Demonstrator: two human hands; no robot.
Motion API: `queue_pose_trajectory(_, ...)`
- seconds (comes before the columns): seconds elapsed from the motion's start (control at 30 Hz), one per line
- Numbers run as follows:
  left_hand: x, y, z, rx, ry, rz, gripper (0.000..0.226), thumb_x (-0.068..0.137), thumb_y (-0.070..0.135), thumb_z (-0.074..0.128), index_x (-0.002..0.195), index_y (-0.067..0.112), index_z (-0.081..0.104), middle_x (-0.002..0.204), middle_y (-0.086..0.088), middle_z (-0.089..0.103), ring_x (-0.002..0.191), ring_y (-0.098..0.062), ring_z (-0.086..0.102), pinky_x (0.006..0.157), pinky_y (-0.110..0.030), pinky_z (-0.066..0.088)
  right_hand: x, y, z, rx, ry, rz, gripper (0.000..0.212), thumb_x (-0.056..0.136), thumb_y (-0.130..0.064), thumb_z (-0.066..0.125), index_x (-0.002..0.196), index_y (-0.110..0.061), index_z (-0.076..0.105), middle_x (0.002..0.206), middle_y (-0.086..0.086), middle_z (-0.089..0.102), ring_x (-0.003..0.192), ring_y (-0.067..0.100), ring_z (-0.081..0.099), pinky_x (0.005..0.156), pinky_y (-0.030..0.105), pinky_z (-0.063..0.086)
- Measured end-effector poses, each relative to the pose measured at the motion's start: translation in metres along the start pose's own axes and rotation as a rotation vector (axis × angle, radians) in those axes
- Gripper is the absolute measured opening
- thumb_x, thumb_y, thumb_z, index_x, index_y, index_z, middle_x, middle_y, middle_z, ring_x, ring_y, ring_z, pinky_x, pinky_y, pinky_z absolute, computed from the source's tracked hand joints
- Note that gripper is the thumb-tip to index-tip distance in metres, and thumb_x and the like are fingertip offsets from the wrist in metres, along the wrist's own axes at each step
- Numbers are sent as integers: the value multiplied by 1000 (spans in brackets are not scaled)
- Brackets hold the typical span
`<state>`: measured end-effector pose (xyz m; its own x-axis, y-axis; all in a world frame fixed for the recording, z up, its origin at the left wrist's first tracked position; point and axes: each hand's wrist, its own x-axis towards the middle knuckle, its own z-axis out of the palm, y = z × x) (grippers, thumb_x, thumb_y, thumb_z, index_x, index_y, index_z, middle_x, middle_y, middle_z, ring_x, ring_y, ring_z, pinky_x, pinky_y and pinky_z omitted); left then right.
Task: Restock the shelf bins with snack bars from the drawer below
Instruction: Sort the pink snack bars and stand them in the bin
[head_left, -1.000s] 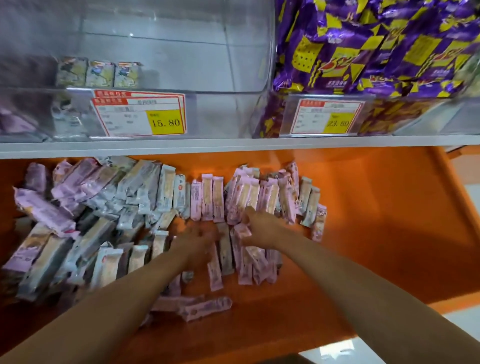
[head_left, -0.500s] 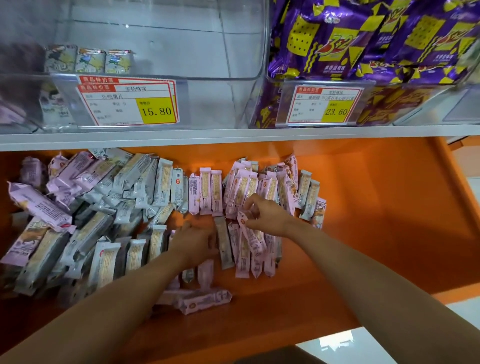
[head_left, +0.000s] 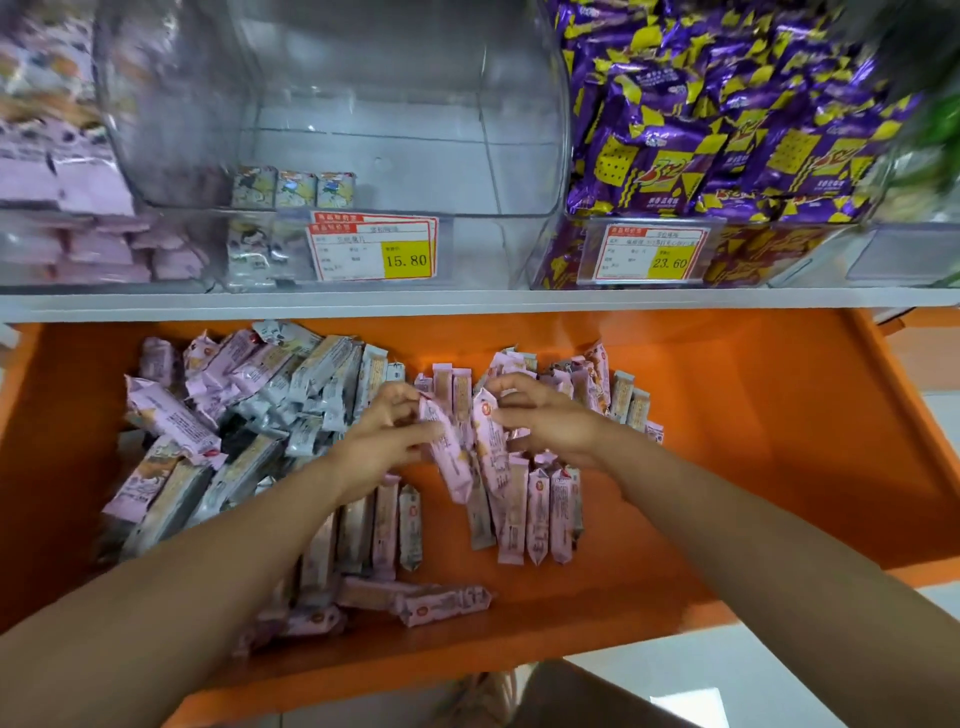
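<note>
My left hand (head_left: 384, 439) pinches a pale pink, crimp-ended snack bar (head_left: 451, 462) and my right hand (head_left: 553, 423) a second bar (head_left: 488, 441), above the orange drawer (head_left: 779, 441) heaped with pink and grey bars (head_left: 249, 415). Overhead, the clear middle bin (head_left: 395, 156) holds three small packets (head_left: 293, 188). Purple-and-yellow packs (head_left: 727, 156) fill the neighbouring bin (head_left: 821, 224).
</note>
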<state>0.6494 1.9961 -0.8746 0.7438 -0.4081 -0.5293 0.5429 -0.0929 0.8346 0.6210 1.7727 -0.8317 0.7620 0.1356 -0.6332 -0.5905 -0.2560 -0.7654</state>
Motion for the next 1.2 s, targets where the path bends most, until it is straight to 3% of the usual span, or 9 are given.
queue_pose_trajectory(0.13, -18, 17, -3, -207, 10, 23, 43, 88, -3, 64, 122, 14, 44, 124, -13, 59, 106, -29, 63, 88, -42, 54, 1, -25, 22, -49, 67, -49, 38, 99, -14, 54, 136, -14, 47, 138, 4, 48, 122, 21, 49, 98, 40, 44)
queue_pose_trajectory(0.2, -28, 25, -4, -308, 57, 37, 31, 91, 0, 62, 119, 9, 50, 112, -12, 63, 95, -26, 64, 77, -35, 56, 1, -36, 35, -28, 130, -56, 30, 99, -15, 54, 129, -11, 49, 134, 10, 52, 116, 26, 53, 95, 44, 46)
queue_pose_trajectory(0.37, -51, 44, -11, -337, 218, 72, 20, 97, 1, 52, 117, 3, 54, 101, -19, 58, 81, -26, 55, 71, -33, 48, -6, -66, 74, -1, 258, -121, 34, 99, -9, 53, 132, -3, 47, 120, 11, 55, 92, 16, 54, 72, 29, 45)
queue_pose_trajectory(0.5, -72, 51, -34, -294, 312, 99, 25, 97, -1, 51, 120, 8, 57, 104, -16, 62, 89, -26, 56, 77, -33, 47, -14, -81, 105, 1, 185, -128, 53, 89, -10, 69, 135, -3, 44, 130, 15, 58, 112, 25, 59, 85, 26, 51)
queue_pose_trajectory(0.73, -117, 55, -79, -231, 314, 111, 73, 66, 21, 85, 133, 15, 56, 130, -11, 60, 118, -28, 58, 107, -43, 44, -20, -107, 164, -49, 178, -148, 47, 82, -7, 76, 121, -14, 50, 117, 10, 61, 107, 23, 59, 70, 21, 47)
queue_pose_trajectory(0.83, -139, 62, -98, -262, 363, 112, 47, 76, -5, 76, 116, 16, 62, 111, -13, 68, 99, -28, 64, 85, -34, 54, -19, -118, 180, -42, 164, -174, 44, 88, -8, 70, 129, -11, 54, 112, 15, 62, 90, 22, 58, 63, 22, 49)
queue_pose_trajectory(0.97, -161, 63, -127, -263, 308, 43, 37, 83, -2, 70, 119, 5, 64, 114, -18, 70, 94, -28, 68, 70, -32, 58, -23, -128, 201, 12, 103, -197, 24, 94, -7, 59, 116, -18, 61, 97, 2, 66, 74, 12, 62, 71, 27, 49)
queue_pose_trajectory(1.03, -173, 67, -135, -263, 273, 60, 27, 88, -1, 65, 114, 4, 65, 108, -15, 72, 86, -23, 69, 66, -28, 59, -24, -132, 213, 57, 68, -218, 18, 95, -5, 58, 104, -21, 63, 99, 2, 69, 79, 13, 66, 75, 28, 54)
queue_pose_trajectory(1.2, -198, 77, -148, -246, 235, 133, 17, 97, 6, 56, 102, 21, 63, 101, -9, 71, 87, -25, 67, 72, -35, 57, -26, -146, 233, 93, 81, -222, 31, 90, -14, 68, 119, -11, 57, 120, 14, 65, 96, 23, 66, 90, 41, 54)
